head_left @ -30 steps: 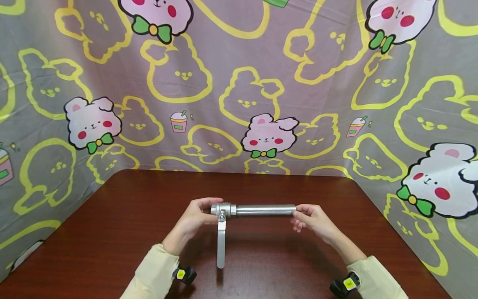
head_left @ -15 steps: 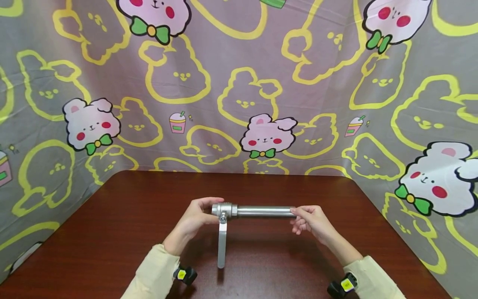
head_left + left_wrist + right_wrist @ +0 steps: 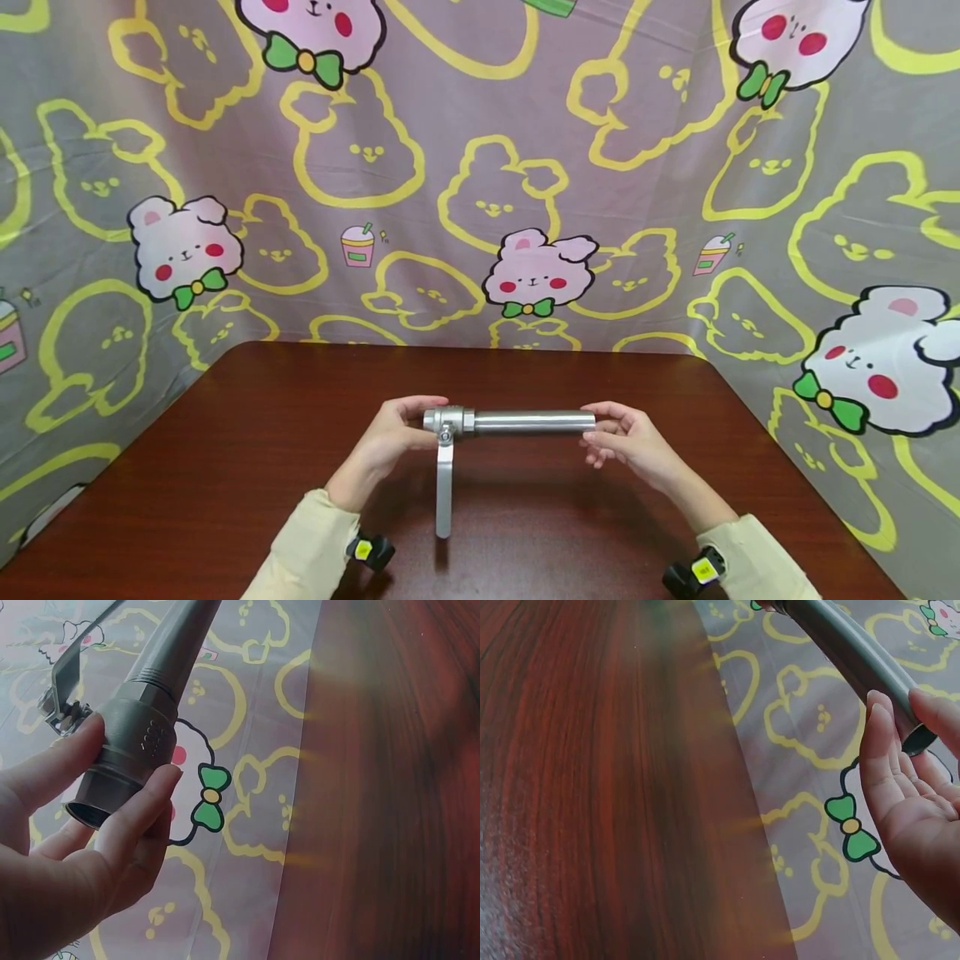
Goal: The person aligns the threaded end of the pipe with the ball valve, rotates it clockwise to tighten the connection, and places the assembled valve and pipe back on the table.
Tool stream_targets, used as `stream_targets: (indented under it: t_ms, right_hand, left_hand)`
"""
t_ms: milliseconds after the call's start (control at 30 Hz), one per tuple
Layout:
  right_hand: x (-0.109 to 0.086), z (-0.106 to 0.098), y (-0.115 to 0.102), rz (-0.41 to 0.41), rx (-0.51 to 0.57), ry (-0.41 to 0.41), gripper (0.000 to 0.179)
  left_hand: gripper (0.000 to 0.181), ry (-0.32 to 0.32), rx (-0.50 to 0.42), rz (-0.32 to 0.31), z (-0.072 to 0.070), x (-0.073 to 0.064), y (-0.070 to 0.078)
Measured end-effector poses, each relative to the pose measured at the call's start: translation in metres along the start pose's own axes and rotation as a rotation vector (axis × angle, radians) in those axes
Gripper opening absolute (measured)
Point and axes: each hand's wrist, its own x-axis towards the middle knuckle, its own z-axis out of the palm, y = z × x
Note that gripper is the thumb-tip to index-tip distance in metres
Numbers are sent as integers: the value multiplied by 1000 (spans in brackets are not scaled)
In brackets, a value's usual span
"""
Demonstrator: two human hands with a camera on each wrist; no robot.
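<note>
My left hand (image 3: 390, 433) grips a silvery ball valve (image 3: 450, 421) by its left end, thumb in front and fingers behind. The valve's flat lever handle (image 3: 445, 492) hangs down toward me. A straight metal pipe (image 3: 532, 422) runs rightward from the valve, level above the table. In the left wrist view, some thread (image 3: 157, 679) shows where the pipe meets the valve (image 3: 135, 742). My right hand (image 3: 630, 442) holds the pipe's free end between thumb and index finger, the other fingers loosely bent below. The pipe's open end (image 3: 919, 740) shows in the right wrist view.
The dark red-brown wooden table (image 3: 300, 375) lies under both hands. A grey curtain (image 3: 450, 108) with rabbit prints and yellow outlines stands behind it and along both sides. Each wrist wears a black camera.
My right thumb has moved from the pipe's front to its lower edge, and the index finger now lies along its top. The left hand and valve stay almost still.
</note>
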Motion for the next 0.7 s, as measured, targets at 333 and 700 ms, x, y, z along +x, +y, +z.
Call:
stream_targets:
  t_ms: [333, 700]
  right_hand:
    - [2, 1, -1, 14, -23, 2, 9]
    - [4, 12, -2, 205, -155, 201, 36]
  left_hand:
    - [50, -16, -27, -23, 2, -1, 3]
    - [50, -31, -14, 0, 4, 0, 2]
